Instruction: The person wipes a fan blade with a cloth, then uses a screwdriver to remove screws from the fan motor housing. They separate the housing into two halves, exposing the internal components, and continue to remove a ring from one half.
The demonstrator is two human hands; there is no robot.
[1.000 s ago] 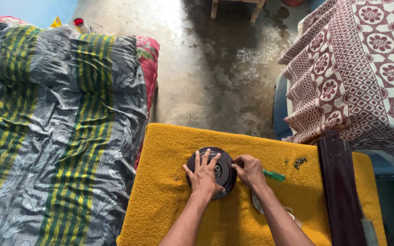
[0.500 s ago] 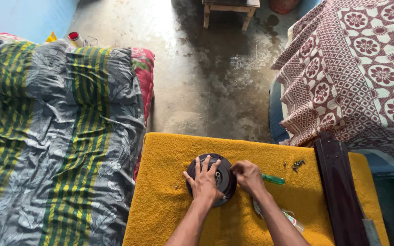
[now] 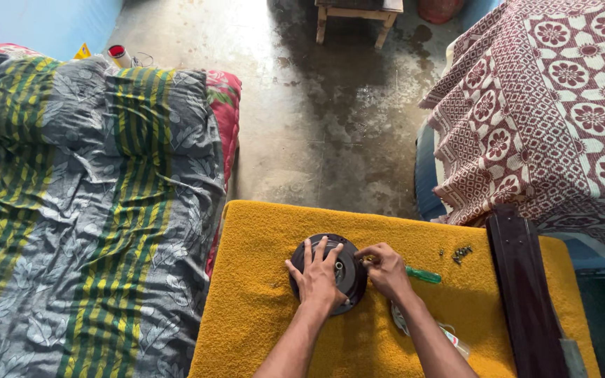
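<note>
A dark round motor housing (image 3: 350,269) lies on a yellow cloth-covered table (image 3: 260,294). My left hand (image 3: 318,278) rests flat on top of it, fingers spread, pressing it down. At the housing's right edge, my right hand (image 3: 387,269) is closed around a green-handled screwdriver (image 3: 423,275), whose handle sticks out to the right. The screwdriver's tip is hidden by my fingers. A small pile of dark screws (image 3: 461,252) lies on the cloth further right.
A long dark brown blade (image 3: 523,294) lies along the table's right side. Something pale (image 3: 449,334) shows under my right forearm. A bed with a grey, green-striped sheet (image 3: 85,203) is on the left, a maroon patterned bedspread (image 3: 554,105) on the right, wet concrete floor (image 3: 330,105) between.
My hands stay on the housing and the screwdriver, with only slight finger shifts. The view has shifted a little.
</note>
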